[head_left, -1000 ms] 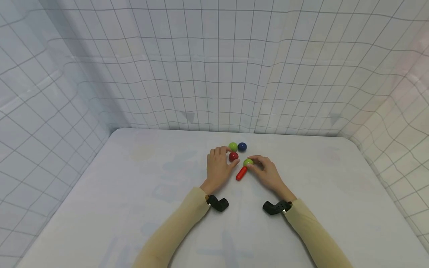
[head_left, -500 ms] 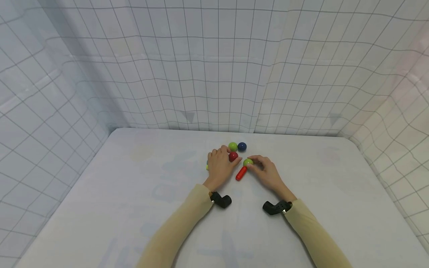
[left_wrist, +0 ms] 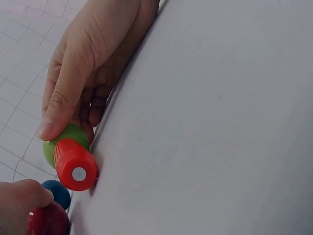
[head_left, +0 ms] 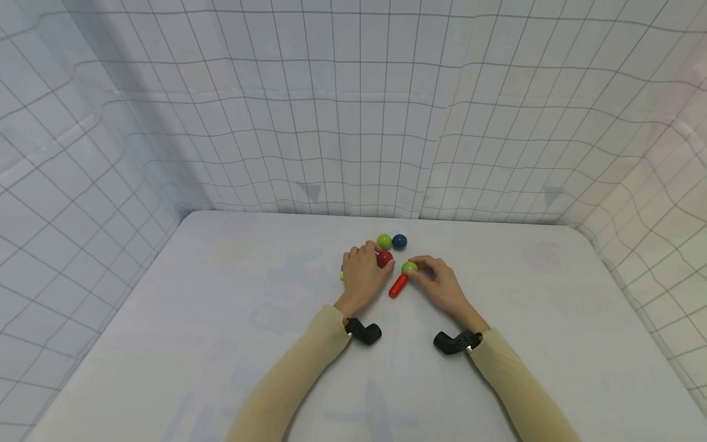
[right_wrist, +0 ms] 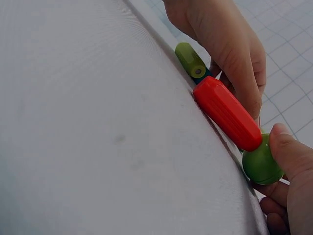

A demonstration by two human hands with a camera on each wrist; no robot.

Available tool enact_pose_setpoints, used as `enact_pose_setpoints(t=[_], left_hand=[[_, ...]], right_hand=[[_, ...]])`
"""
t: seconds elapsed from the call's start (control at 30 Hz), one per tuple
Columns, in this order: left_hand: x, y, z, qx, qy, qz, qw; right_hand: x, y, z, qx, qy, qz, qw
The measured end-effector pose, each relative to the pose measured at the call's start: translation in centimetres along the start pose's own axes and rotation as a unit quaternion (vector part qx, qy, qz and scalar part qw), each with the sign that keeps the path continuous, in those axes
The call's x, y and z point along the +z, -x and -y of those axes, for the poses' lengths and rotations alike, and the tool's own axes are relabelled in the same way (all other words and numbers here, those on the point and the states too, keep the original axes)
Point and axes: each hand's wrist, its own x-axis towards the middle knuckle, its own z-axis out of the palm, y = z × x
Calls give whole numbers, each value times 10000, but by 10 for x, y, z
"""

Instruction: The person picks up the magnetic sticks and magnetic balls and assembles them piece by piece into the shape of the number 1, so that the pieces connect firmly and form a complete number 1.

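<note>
In the head view my right hand (head_left: 439, 285) pinches a green ball (head_left: 409, 267) between thumb and fingers. A red rod (head_left: 398, 285) touches that ball and points toward me; the left wrist view shows a pale round spot on the end of the red rod (left_wrist: 77, 169). My left hand (head_left: 363, 276) is just to the left, its thumb and forefinger round a red ball (head_left: 385, 259). In the left wrist view the left thumb lies against the red ball (left_wrist: 49, 220). The other left fingers' undersides are hidden.
Behind the hands lie another green ball (head_left: 383, 241) and a dark blue ball (head_left: 399, 241). A yellow-green rod (right_wrist: 190, 58) with a blue part lies beyond the left hand, mostly covered by it in the head view. White gridded cloth (head_left: 381, 153) hangs behind the white table (head_left: 221, 344).
The left hand shifted slightly right, uncovering a bit of the blue and yellow-green pieces beside it. Its thumb swung away and then back to the red ball. The right hand stayed put.
</note>
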Motion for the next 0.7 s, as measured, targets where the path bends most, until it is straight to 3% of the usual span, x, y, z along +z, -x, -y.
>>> enact_pose_setpoints(t=[0.3, 0.7], left_hand=[[-2, 5, 1, 105, 32, 7, 9999], [-3, 10, 4, 503, 141, -173, 9985]], right_hand=[[0, 0, 0, 43, -33, 6, 10000], [0, 0, 0, 68, -41, 4, 10000]])
